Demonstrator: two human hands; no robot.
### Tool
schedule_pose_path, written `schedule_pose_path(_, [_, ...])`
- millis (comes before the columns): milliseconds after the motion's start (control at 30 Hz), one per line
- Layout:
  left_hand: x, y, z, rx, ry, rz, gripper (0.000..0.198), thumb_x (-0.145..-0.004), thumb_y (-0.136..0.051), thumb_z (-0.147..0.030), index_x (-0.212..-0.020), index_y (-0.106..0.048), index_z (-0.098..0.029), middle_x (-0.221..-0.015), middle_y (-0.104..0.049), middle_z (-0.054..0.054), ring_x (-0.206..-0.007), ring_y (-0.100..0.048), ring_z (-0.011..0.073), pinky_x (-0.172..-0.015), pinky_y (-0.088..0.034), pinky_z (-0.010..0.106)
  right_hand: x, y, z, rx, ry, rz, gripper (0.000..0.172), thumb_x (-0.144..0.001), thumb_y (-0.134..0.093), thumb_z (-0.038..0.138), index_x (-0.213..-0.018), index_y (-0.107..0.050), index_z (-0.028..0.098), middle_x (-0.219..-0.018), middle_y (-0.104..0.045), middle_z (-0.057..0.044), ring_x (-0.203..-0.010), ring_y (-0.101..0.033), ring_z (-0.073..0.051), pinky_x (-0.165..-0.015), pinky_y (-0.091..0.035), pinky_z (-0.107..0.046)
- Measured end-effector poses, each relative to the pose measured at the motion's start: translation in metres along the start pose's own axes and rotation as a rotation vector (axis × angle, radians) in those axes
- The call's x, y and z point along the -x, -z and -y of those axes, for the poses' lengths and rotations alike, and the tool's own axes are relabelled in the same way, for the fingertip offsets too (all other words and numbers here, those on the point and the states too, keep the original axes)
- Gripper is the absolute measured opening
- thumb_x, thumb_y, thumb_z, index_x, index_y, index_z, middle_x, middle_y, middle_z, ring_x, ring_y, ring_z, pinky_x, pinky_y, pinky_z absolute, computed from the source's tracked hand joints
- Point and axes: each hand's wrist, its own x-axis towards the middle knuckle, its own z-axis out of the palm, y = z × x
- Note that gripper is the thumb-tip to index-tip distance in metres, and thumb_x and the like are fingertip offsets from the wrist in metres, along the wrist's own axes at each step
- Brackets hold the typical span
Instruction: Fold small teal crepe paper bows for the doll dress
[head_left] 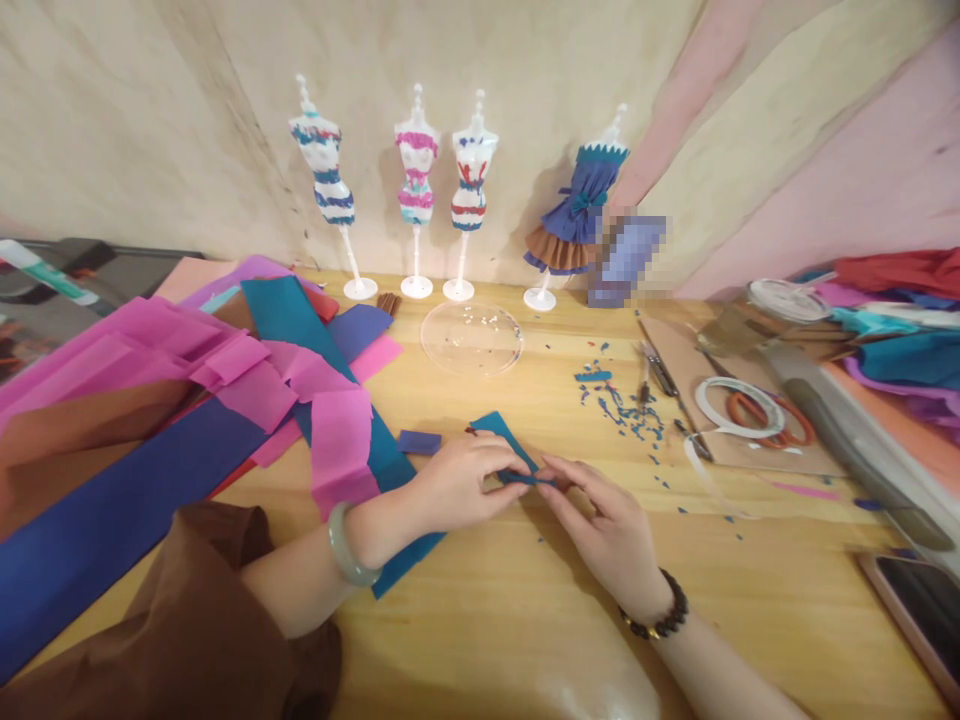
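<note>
"Along the wall (525, 40), mannequins (471, 172) are standing on the table (472, 630). What is happening in front of them?"

"Left hand (454, 482) and right hand (607, 530) are pinching the teal strip (507, 437) between them, over the table; fingertips are nearly meeting around it."

"Which step?"

"Apparently they are folding or gathering it; the next move is probably calling for a light, even pinch."
</note>
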Motion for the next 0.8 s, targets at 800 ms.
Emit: schedule_pose_path(800, [0.0007,0.0038,0.0001,0.045,-0.068,-0.058,0.02,-0.089,-0.053,-0.023,-0.085,-0.071,-0.016,-0.08,-0.069,0.007,-0.076,-0.063,0.0146,-0.073,-0.049,0.025,-0.0011,0.0013,-0.0027,-0.013,0.095,-0.009,0.03,-0.083,-0.063,0.018,-0.112,-0.066,0.026,-0.092,-0.074,-0.005,-0.086,-0.068,-0.02,-0.079,-0.056,-0.034])
